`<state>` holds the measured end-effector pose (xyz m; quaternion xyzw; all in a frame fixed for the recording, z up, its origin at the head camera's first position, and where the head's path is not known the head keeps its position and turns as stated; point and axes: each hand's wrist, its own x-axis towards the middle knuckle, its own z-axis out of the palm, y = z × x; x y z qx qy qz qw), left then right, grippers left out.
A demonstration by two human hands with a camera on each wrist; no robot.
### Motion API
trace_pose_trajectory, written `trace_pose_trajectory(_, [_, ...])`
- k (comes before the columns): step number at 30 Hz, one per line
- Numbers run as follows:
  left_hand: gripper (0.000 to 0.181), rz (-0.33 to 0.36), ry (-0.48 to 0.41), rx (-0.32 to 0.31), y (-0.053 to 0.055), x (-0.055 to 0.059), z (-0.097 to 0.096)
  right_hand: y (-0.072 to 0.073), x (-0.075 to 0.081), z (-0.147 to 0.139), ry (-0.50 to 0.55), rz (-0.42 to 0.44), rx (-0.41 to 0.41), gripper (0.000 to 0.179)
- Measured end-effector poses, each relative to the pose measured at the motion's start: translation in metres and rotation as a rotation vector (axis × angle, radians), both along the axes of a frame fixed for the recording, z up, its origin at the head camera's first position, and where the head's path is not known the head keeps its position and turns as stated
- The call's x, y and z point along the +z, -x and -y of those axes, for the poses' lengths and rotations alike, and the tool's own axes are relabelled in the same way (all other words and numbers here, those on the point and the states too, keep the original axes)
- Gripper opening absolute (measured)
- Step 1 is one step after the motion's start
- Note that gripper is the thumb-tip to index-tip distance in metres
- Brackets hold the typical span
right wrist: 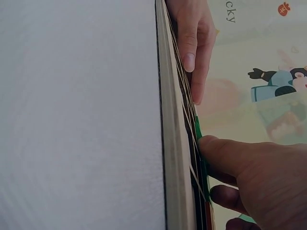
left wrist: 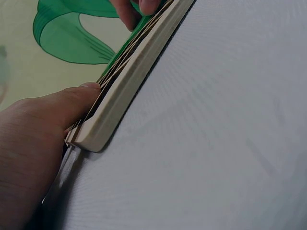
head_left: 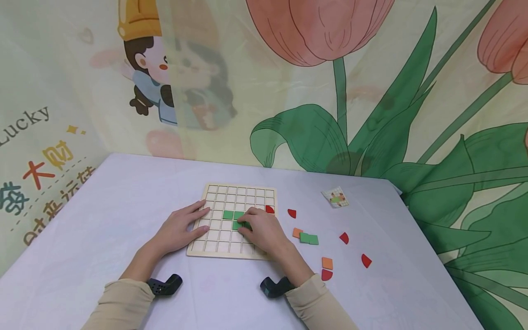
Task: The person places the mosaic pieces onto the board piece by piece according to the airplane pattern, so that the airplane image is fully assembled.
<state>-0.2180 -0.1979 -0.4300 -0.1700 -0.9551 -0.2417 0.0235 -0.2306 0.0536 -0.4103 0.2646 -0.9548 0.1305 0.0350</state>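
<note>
A pale wooden grid board [head_left: 227, 254] lies on the white-covered table. My left hand [head_left: 177, 229] rests along its left edge, fingers spread; in the left wrist view the thumb [left wrist: 79, 103] lies on the rim. Over the middle of the board, my right hand [head_left: 266, 229] has thumb and fingertips on a green square tile [head_left: 247, 225], partly hidden under them. Other green tiles [head_left: 228, 215] sit in cells beside it. A red quarter-circle tile [head_left: 270, 209] lies on the board's right side. In the right wrist view, the right thumb [right wrist: 220, 148] touches the green tile's edge.
Right of the board lie two green squares [head_left: 309, 239], an orange square [head_left: 297, 233] by them, another orange square [head_left: 327, 262] and several red quarter-circles [head_left: 366, 261]. A small pattern card [head_left: 335, 197] is farther back. A printed curtain [head_left: 288, 114] hangs behind the table.
</note>
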Motion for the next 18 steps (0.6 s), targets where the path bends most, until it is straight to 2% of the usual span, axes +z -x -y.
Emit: trace_pose_trajectory(18, [0.058, -0.001, 0.007, 0.006, 0.0, 0.001, -0.0008, -0.0007, 0.0008, 0.0, 0.001, -0.003, 0.003, 0.025])
